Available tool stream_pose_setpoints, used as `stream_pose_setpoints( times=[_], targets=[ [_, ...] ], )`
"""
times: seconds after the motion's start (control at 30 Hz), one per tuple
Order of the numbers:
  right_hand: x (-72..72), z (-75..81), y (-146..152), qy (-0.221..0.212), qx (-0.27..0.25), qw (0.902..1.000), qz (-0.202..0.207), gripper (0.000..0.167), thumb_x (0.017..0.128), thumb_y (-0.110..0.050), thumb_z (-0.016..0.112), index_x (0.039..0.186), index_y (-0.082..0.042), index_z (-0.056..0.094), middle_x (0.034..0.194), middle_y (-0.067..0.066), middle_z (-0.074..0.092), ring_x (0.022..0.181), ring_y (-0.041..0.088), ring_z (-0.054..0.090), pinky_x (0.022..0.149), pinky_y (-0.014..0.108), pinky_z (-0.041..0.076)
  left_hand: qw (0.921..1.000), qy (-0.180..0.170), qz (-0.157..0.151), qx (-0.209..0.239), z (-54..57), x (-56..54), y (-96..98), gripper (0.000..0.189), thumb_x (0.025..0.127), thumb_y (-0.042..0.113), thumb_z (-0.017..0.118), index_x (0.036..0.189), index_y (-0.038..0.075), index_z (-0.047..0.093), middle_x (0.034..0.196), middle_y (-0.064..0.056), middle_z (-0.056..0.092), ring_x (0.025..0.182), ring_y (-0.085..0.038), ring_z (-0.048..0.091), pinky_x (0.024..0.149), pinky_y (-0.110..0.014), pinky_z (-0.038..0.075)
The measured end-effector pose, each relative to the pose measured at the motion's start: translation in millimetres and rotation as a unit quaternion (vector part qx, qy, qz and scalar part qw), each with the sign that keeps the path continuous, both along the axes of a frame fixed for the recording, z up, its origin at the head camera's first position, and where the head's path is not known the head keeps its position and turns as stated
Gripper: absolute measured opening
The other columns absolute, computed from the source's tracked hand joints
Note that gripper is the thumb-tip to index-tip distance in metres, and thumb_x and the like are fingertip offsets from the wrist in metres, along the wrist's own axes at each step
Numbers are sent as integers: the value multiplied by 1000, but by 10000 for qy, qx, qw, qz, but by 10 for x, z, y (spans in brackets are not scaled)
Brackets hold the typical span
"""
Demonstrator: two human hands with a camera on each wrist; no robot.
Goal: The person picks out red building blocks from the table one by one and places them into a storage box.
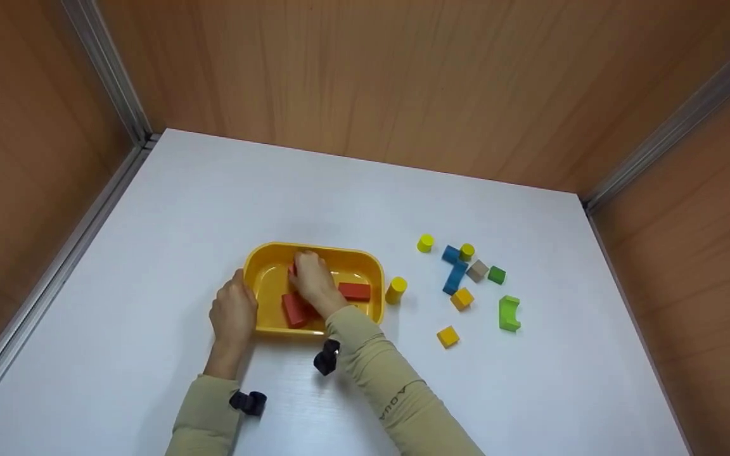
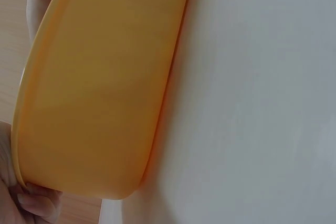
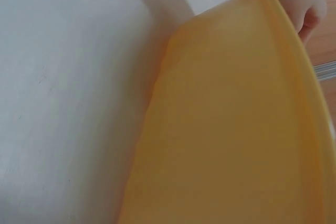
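A yellow plastic tray (image 1: 311,246) stands on the white table with several red blocks inside. My left hand (image 1: 235,307) grips its left rim; the left wrist view shows the fingers (image 2: 39,203) curled under that edge. Reaching over the near wall, my right hand (image 1: 314,278) is down in the tray and pinches a red block (image 1: 292,270), mostly hidden by the hand. Close to it lie a red block (image 1: 295,310) on the near side and a flat red block (image 1: 355,291) to the right. The tray's outer wall (image 3: 226,108) fills much of the right wrist view.
Right of the tray stands a yellow cylinder (image 1: 396,290). Farther right lie loose blocks: blue (image 1: 455,277), wooden (image 1: 478,271), dark green (image 1: 497,274), orange (image 1: 448,337) and a light green arch (image 1: 509,313). Wooden panels (image 1: 365,82) enclose the table's back and sides.
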State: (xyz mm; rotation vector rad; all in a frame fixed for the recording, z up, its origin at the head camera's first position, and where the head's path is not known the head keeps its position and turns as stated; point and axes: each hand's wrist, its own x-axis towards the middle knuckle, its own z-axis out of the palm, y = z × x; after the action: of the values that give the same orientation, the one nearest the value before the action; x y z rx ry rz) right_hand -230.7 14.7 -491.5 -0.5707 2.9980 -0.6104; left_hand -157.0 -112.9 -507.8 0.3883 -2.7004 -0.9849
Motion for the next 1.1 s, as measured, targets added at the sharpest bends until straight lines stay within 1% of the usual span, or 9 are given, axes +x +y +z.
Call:
stream_pose_setpoints(
  times=[0.13, 0.23, 0.37, 0.53, 0.67, 0.8, 0.87, 0.97, 1.1],
  targets=[
    [-7, -26, 1, 257, 136, 9995, 87, 15, 83, -14, 59, 70, -7, 55, 66, 2, 51, 60, 14, 49, 51, 22, 41, 9994, 324, -25, -90, -24, -1, 3, 34, 86, -2, 44, 119, -12, 47, 96, -30, 58, 70, -37, 60, 56, -48, 49],
    [-13, -44, -2, 381, 242, 9989, 157, 18, 82, -13, 58, 66, -7, 55, 64, 3, 51, 58, 14, 49, 51, 23, 41, 9987, 485, -38, -149, -35, 1, 4, 33, 86, -3, 44, 117, -13, 48, 92, -30, 58, 66, -38, 60, 51, -48, 47],
    [-26, -56, -10, 376, 337, 9985, 210, 19, 82, -13, 58, 64, -7, 55, 64, 3, 52, 58, 14, 49, 52, 22, 41, 9991, 394, -17, -168, -33, 0, 0, 33, 86, -2, 44, 117, -12, 48, 91, -29, 58, 68, -39, 59, 54, -50, 47],
    [-36, -59, -22, 283, 371, 9986, 239, 18, 81, -12, 57, 63, -8, 55, 66, 4, 54, 59, 15, 50, 52, 23, 43, 9994, 305, -16, -152, -30, -1, -7, 33, 86, -1, 44, 118, -11, 48, 90, -28, 58, 68, -38, 59, 54, -49, 47],
    [-24, -55, -30, 296, 529, 9978, 276, 16, 81, -13, 57, 66, -7, 58, 71, 5, 57, 61, 15, 53, 54, 25, 45, 9994, 320, -23, -145, -30, 1, -12, 34, 87, -1, 43, 119, -11, 48, 89, -28, 58, 67, -37, 59, 54, -48, 47],
    [-26, -59, -28, 307, 593, 9973, 319, 16, 81, -13, 57, 66, -7, 59, 72, 5, 58, 61, 16, 54, 53, 25, 46, 9993, 353, -38, -130, -31, -11, -15, 33, 86, -2, 43, 118, -11, 48, 89, -28, 58, 68, -37, 59, 54, -48, 47],
    [-30, -57, -20, 308, 578, 9972, 350, 14, 81, -14, 57, 68, -7, 59, 72, 5, 58, 62, 16, 55, 53, 25, 46, 9992, 373, -26, -140, -29, -21, -14, 33, 86, -2, 44, 117, -11, 48, 89, -29, 58, 69, -39, 60, 54, -49, 47],
    [-17, -45, -1, 281, 614, 9969, 402, 9, 81, -16, 58, 77, -7, 59, 76, 5, 57, 65, 16, 55, 56, 24, 46, 9992, 370, -13, -166, -31, -29, -15, 32, 86, -2, 44, 117, -11, 49, 89, -29, 58, 70, -40, 59, 54, -50, 47],
    [28, 2, 32, 306, 724, 9958, 463, 17, 81, -21, 60, 90, -7, 59, 85, 6, 55, 72, 16, 55, 63, 24, 47, 9993, 352, -37, -132, -35, -17, -14, 32, 86, -3, 44, 117, -11, 48, 91, -29, 58, 69, -38, 60, 53, -48, 48]
  ],
)
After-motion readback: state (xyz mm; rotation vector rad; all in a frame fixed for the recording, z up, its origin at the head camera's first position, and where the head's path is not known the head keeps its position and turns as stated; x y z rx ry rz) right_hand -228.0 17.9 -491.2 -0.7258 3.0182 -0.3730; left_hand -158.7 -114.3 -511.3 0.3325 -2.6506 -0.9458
